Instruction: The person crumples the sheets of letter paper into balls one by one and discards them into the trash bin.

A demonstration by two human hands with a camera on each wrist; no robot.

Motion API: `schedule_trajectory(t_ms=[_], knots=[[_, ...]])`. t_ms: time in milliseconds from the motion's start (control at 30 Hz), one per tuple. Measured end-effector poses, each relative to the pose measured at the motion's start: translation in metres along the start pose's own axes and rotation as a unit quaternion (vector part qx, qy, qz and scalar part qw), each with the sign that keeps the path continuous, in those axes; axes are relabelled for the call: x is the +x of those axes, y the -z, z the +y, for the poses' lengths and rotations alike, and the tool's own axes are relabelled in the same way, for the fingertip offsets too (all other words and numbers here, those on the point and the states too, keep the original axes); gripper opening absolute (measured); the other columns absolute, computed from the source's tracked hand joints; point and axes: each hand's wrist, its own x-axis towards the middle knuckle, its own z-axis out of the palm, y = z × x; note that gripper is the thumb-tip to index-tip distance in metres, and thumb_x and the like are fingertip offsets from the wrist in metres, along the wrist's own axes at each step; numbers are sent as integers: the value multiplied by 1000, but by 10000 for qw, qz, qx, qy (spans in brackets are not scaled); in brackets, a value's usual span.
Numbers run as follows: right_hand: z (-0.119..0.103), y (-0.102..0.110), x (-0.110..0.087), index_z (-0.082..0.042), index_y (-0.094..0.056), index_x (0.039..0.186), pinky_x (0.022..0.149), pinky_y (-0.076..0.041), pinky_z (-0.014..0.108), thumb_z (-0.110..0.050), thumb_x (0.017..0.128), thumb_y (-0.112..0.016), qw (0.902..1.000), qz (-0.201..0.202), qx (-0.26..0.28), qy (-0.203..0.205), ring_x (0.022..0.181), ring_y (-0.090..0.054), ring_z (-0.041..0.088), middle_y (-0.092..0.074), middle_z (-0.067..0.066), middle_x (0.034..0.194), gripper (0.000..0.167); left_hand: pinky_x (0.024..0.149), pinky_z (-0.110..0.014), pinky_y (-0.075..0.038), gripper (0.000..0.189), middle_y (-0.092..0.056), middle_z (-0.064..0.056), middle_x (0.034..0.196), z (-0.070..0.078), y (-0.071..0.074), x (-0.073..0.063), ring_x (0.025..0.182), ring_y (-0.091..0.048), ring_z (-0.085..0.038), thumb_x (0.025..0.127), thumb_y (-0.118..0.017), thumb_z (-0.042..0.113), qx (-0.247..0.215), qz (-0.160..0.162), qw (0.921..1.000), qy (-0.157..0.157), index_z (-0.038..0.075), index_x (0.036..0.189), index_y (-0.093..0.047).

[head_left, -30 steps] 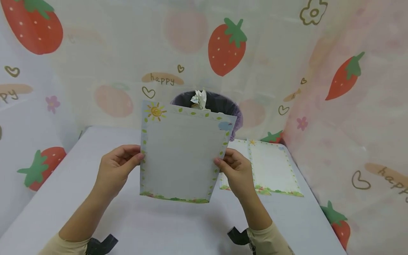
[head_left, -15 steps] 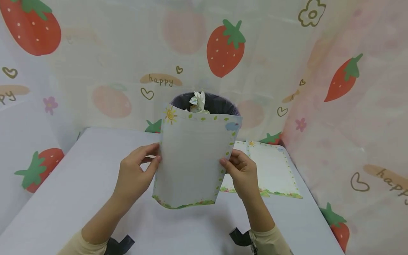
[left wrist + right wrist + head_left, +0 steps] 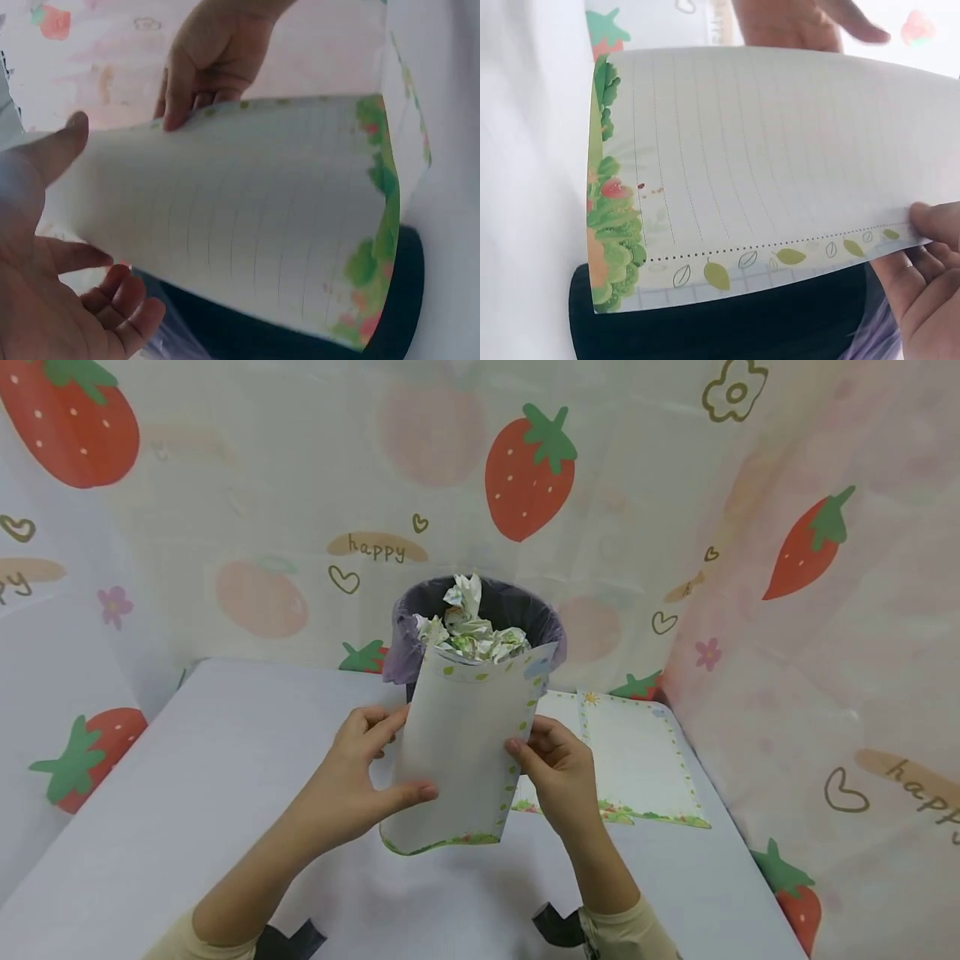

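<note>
My right hand [image 3: 562,777] pinches the right edge of a sheet of stationery paper [image 3: 468,752], thumb in front and fingers behind. The sheet is upright and bowed, with a leaf border and a green garden strip along its bottom. At its left edge my left hand [image 3: 352,777] is spread: its straight thumb lies across the front, and its fingers are at the left edge. In the left wrist view the sheet's lines [image 3: 232,210] show, and the left fingers [image 3: 127,300] hang loose beside the edge. A bin [image 3: 536,606] with crumpled paper [image 3: 480,631] stands behind the sheet.
More patterned sheets [image 3: 637,752] lie flat on the white table [image 3: 247,718] at the right. A purple liner [image 3: 405,647] hangs over the bin's rim. A strawberry-print curtain [image 3: 300,460] closes off the back and sides.
My left hand has moved right and opened from its pinch, its thumb now across the front. The sheet has bowed and dropped lower, uncovering more crumpled paper in the bin. The right hand keeps its pinch.
</note>
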Motion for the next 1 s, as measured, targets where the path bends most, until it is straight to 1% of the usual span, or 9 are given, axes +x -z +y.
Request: schedule_trajectory(t_ms=[200, 300, 433, 500, 600, 700, 800, 867, 1000], knots=[[4, -12, -5, -5, -61, 133, 77, -62, 27, -3, 92, -75, 9995, 133, -197, 224, 89, -73, 19, -70, 17, 111, 44, 88, -38, -57, 75, -64, 2, 120, 2, -12, 3, 104, -63, -15, 82, -84, 51, -637, 81, 9968, 476, 21, 143, -55], [7, -18, -9, -6, -56, 140, 80, -61, 26, -1, 90, -76, 9975, 377, -339, 483, 93, -73, 19, -66, 15, 120, 54, 87, -38, -60, 67, -70, -1, 119, 1, -17, 3, 102, -70, -19, 84, -83, 46, -1302, 86, 9887, 743, 17, 139, -56], [8, -25, -12, -4, -60, 136, 82, -61, 25, 0, 90, -76, 9920, 533, -684, 922, 100, -71, 19, -63, 11, 128, 49, 90, -37, -60, 61, -71, -6, 124, -2, -22, 4, 108, -71, -22, 86, -83, 37, -2020, 199, 9766, 710, 13, 136, -58], [6, -27, -12, -5, -64, 134, 86, -60, 26, -1, 91, -75, 9889, 428, -903, 1102, 107, -69, 20, -64, 10, 131, 44, 89, -34, -60, 60, -70, -6, 126, -3, -22, 5, 110, -70, -22, 86, -84, 34, -2186, 338, 9730, 652, 12, 137, -59], [3, -29, -14, -6, -63, 137, 95, -58, 31, -2, 92, -75, 9846, -7, -1168, 1300, 120, -65, 23, -62, 8, 139, 48, 89, -33, -60, 58, -70, -6, 126, -4, -23, 5, 110, -70, -23, 85, -85, 29, -2503, 553, 9643, 669, 13, 136, -62], [-1, -30, -16, -9, -58, 144, 99, -56, 36, -7, 89, -79, 9812, -672, -1319, 1240, 127, -62, 24, -57, 5, 147, 58, 88, -33, -61, 54, -71, -8, 124, -3, -25, 4, 107, -72, -24, 84, -86, 24, -2829, 751, 9537, 691, 11, 132, -66], [-5, -32, -20, -13, -61, 142, 97, -58, 37, -16, 88, -82, 9766, -1098, -1548, 1013, 128, -61, 21, -58, 0, 146, 58, 87, -34, -61, 50, -73, -11, 120, -2, -28, 4, 104, -73, -25, 84, -86, 20, -3063, 903, 9451, 692, 8, 129, -66], [-7, -34, -22, -14, -66, 135, 94, -59, 37, -21, 88, -82, 9761, -1188, -1608, 847, 123, -63, 19, -62, 0, 138, 50, 87, -34, -61, 51, -73, -12, 118, -1, -29, 3, 102, -74, -26, 84, -86, 19, -3107, 993, 9425, 725, 6, 128, -64], [-8, -36, -23, -12, -72, 121, 84, -61, 35, -18, 89, -82, 9819, -1056, -1499, 469, 101, -69, 17, -68, 2, 115, 35, 87, -32, -61, 51, -71, -11, 115, -1, -34, 2, 101, -72, -24, 84, -86, 19, -3031, 1236, 9422, 718, 7, 126, -59]])
